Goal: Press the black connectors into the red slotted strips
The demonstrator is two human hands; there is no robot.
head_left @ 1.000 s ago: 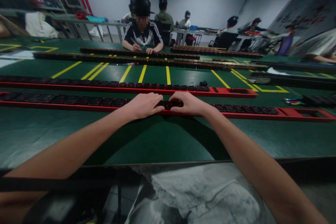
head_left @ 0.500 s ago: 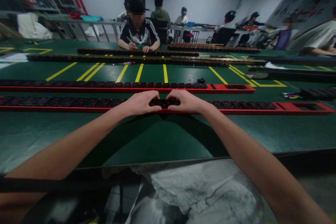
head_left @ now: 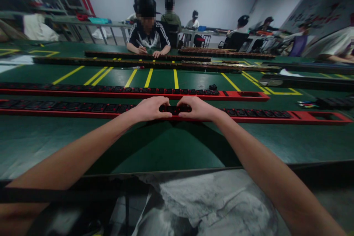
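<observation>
Where both hands press, red strip (head_left: 276, 117) carries black sockets.

Both arms are bare all the way up — no sleeves, no watch, no rings or gloves that I can spot. The left hand (head_left: 151, 109) and right hand (head_left: 199, 109) are bare too, nails short. Lower down there's a lap in pale grey, wrinkly fabric — a bit blotchy looking.
</observation>
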